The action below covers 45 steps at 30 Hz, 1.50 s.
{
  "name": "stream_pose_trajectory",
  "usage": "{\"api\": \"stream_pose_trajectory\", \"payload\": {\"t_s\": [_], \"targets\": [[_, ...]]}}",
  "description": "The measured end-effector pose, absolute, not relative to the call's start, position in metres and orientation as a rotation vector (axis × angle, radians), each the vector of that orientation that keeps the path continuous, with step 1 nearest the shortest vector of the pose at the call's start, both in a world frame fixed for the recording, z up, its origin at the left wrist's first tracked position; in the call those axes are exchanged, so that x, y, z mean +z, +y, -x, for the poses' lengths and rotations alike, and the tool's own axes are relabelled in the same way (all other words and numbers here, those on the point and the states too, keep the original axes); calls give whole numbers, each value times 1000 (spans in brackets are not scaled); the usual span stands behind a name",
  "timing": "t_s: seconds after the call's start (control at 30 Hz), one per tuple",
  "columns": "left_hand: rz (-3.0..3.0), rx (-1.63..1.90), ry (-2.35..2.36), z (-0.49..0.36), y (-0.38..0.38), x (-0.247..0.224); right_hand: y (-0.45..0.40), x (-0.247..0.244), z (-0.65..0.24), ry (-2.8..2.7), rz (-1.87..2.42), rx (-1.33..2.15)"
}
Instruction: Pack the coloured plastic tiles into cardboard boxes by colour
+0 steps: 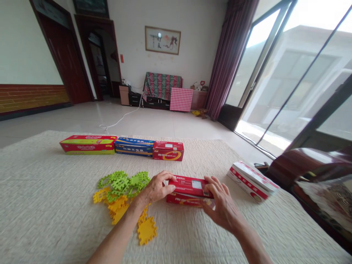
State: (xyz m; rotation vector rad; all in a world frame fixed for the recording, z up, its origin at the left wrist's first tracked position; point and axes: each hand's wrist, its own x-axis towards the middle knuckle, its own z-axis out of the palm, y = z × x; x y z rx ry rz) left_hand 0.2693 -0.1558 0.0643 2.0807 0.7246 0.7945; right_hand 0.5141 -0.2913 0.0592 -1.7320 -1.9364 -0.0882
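Observation:
A long red cardboard box (183,183) with pale lettering lies on the cream cloth in front of me. My left hand (160,186) grips its left end, thumb at the near side and fingers over the top. At the right end, my right hand (222,200) has its fingers over the top and its thumb low on the front. Left of the box, green plastic interlocking pieces (121,183) lie in a loose pile. Yellow interlocking pieces (147,230) spread nearer to me, some partly hidden by my left wrist.
Beyond my hands, a red and yellow-green box (88,145), a blue box (134,146) and another red box (168,151) stand end to end. A white and red box (251,182) lies at the right, near a dark wooden chair (324,168). A white cord (121,119) crosses the floor.

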Motion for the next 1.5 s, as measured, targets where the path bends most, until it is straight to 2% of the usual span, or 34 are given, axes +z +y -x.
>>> {"api": "stream_pose_trajectory", "payload": {"t_s": [0.33, 0.67, 0.9, 1.0, 1.13, 1.3, 1.5], "targets": [[-2034, 908, 796, -273, -155, 61, -249, 98, -511, -2201, 1707, 126], [-2203, 1209, 1262, -268, -79, 60, -150, 103, -617, -2005, 1994, -268], [-2309, 1316, 1528, -284, -18, 60, -101, 84, -647, -1919, 2164, -201], [-2308, 1288, 1570, -289, -6, 55, -97, 87, -632, -1911, 2144, -210], [-2270, 1256, 1643, -291, -2, 53, -94, 91, -578, -1921, 1794, -47], [-2183, 1209, 1733, -293, 1, 52, -77, 67, -510, -1803, 1774, 47], [-2035, 1157, 1784, -293, -14, 51, -84, 56, -483, -1583, 1787, 135]]}}
